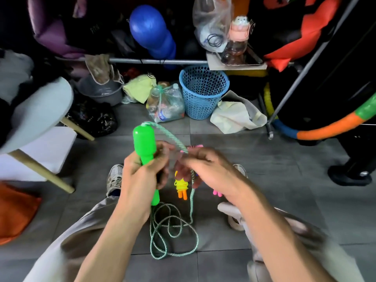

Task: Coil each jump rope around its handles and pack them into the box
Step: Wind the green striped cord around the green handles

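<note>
**Rope led from handle top toward right hand**

The green handles (144,147), long axis upright, were gripped by the left hand (138,176). From their top, the green rope (173,231) was drawn toward four o'clock, pinched by the right hand (209,167); slack lay at six o'clock.
</note>
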The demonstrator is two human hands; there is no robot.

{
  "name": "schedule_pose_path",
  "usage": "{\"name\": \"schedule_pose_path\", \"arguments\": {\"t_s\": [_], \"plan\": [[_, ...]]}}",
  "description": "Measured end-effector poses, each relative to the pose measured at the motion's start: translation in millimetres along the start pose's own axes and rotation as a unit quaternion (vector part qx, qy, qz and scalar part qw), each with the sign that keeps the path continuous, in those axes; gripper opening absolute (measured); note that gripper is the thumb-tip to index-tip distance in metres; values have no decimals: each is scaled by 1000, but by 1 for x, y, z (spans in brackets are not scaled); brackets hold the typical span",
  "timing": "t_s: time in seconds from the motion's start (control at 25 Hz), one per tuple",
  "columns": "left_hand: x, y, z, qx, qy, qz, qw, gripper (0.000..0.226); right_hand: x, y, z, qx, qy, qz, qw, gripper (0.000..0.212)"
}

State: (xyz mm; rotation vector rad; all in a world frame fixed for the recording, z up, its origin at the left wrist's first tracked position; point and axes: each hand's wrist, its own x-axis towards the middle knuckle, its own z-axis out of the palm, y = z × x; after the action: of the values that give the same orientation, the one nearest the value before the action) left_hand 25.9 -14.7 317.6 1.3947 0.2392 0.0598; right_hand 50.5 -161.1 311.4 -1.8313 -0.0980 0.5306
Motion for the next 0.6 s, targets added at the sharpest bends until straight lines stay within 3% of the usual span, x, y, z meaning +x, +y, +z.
{"name": "schedule_pose_path", "arguments": {"t_s": [0.04, 0.12, 0.2, 0.24, 0.32, 0.4, 0.48, 0.6], "plan": [[4, 0, -3, -56, 41, -22, 997, 11, -4, 0, 0, -31, -44, 28, 998, 19], [8, -3, -9, -46, 61, -61, 995, 12, -14, -2, 0, -34, -157, 44, 986, 15], [8, -8, -10, -26, -23, -100, 994, 19, -20, -9, -2, 107, -216, -16, 970, 18], [4, -9, -8, -49, -92, -123, 987, 19, -21, -13, -6, 201, -199, -50, 958, 19], [-4, -9, -7, -65, -233, -154, 958, 13, -16, -18, -18, 348, -76, -82, 931, 20], [-8, -9, -12, 24, -338, -150, 929, 28, -11, -20, -37, 408, 74, -79, 907, 21], [-5, -6, -18, 90, -357, -151, 917, 25, -11, -18, -59, 401, 177, -70, 896, 26], [-1, -2, -21, 84, -309, -162, 933, 24, -12, -14, -67, 356, 197, -50, 912, 17]]}}
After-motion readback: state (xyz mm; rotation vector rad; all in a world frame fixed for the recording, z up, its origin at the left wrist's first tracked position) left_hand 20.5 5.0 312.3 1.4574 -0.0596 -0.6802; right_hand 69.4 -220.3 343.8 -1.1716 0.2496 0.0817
